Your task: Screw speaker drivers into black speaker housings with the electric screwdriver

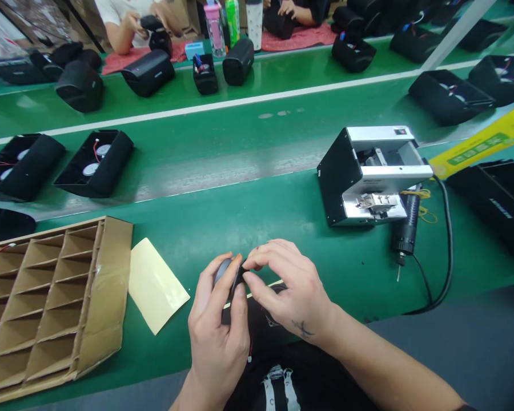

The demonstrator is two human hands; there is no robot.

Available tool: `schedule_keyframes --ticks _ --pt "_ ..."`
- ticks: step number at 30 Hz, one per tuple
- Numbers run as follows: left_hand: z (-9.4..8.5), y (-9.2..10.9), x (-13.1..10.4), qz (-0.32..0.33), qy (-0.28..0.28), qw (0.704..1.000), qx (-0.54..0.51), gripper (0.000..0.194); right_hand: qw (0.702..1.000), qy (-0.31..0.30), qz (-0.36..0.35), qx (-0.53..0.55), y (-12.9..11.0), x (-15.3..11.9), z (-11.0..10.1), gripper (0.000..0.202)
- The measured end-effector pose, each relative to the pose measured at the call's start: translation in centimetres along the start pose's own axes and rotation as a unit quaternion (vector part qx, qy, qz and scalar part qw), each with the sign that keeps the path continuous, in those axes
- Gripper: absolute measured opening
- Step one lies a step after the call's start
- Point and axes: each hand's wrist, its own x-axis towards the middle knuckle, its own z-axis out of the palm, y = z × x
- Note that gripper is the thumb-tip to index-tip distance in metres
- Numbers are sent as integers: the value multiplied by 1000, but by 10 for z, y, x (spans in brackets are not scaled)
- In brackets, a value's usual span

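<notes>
Between the fingers of my left hand (220,319) is a small round speaker driver (237,281), tilted on edge, with a grey back and a dark rim. My right hand (293,288) pinches at the rim from the other side; its fingertips hide what exactly they grip. Beneath my hands, partly covered, lies a dark round part (279,287) beside the edge of a pale yellow strip. A thin red wire with a white plug (249,359) hangs below my left hand. Left of it, a pale yellow sheet (157,288) lies on the green bench.
A divided cardboard box (105,297) stands at left. A screw feeder machine (370,177) and an electric screwdriver (405,228) with a black cable are at right. Open black speaker housings (95,164) line the green bench. Two people work across it, near bottles (215,28).
</notes>
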Motion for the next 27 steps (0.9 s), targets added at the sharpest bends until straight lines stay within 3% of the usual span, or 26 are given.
schedule_keyframes --ticks 15,21,27 --pt "1 1 1 70 13 994 79 48 998 -29 -27 -45 6 5 2 14" --pt "2 -5 -2 94 15 989 113 53 996 -80 24 20 13 11 8 10" --pt "2 -5 1 60 15 995 74 48 998 -41 32 29 13 7 18 12"
